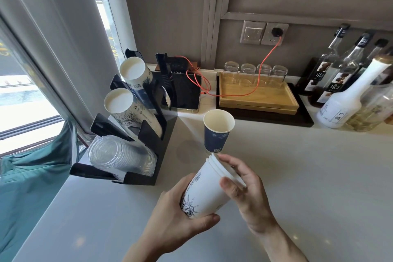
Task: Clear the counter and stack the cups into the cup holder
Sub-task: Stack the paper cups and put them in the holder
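Note:
A stack of white paper cups (209, 187) with a blue drawing is tilted above the counter, rims pointing away from me. My left hand (176, 219) grips its base end. My right hand (244, 189) holds the rim end, thumb and fingers around the rims. A single dark blue paper cup (217, 135) stands upright on the counter just beyond the stack. The black cup holder (148, 140) stands at the left, with two sloping stacks of paper cups (129, 87) in its upper slots and clear plastic cups (119, 155) in the lowest slot.
A wooden tray (261, 100) with several upturned glasses sits at the back. A tablet (188, 91) with an orange cable lies beside it. Bottles (344, 83) crowd the right. A window and green cloth (32, 176) border the left edge.

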